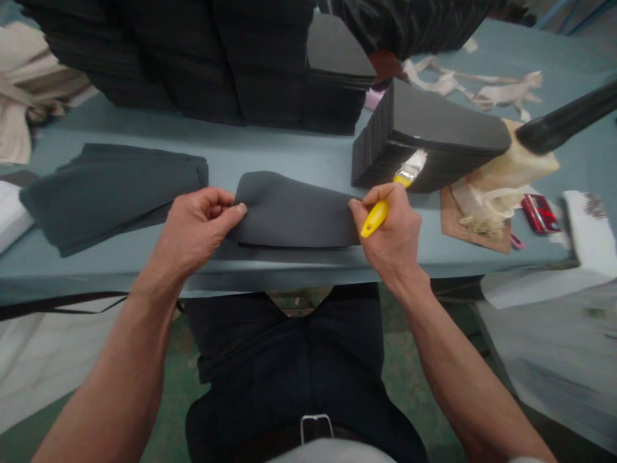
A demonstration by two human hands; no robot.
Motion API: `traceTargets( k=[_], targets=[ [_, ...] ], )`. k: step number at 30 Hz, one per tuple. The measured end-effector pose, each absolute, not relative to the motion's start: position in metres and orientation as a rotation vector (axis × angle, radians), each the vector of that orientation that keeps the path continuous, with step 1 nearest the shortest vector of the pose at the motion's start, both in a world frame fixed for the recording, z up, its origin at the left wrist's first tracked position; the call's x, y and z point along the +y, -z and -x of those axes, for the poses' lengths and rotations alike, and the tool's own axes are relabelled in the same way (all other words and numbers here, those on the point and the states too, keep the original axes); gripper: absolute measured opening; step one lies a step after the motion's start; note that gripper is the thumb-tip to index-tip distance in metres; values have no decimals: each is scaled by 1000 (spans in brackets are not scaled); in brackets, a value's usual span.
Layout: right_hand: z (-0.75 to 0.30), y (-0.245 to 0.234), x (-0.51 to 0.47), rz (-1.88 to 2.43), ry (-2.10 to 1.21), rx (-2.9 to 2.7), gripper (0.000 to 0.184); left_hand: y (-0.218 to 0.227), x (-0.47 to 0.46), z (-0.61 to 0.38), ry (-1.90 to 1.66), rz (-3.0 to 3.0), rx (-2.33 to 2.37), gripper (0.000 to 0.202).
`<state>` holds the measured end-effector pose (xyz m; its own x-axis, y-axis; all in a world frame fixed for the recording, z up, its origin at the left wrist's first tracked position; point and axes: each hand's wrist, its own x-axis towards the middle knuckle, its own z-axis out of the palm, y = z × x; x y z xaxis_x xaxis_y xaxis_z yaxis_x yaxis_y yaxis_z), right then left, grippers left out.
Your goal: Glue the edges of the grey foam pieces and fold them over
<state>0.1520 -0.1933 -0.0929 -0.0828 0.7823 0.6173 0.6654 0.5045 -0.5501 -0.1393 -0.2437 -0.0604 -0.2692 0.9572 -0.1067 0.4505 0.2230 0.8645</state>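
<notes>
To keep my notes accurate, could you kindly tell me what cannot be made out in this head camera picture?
Head view, end of the yellow brush handle: hidden by the right hand.
Head view, the left hand's hold on the grey foam piece: hidden by its fingers.
Head view, black tube: cut off by the right edge.
Head view, red object: too small to identify.

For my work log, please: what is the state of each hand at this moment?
Left hand: closed, pinching the edge of the dark grey foam piece.
Right hand: closed, holding the yellow-handled brush.
</notes>
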Motion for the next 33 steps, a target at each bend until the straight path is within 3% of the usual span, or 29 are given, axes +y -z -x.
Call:
traceTargets(
  k=[23, 33],
  targets=[
    [-156, 120, -186, 1364, -19, -1889, 22, 81, -243, 138, -728, -1492, 2040, 34],
    [-160, 125, -190, 1373, -165, -1864, 15, 82, -245, 137, -772, -1442, 2034, 33]
  ],
)
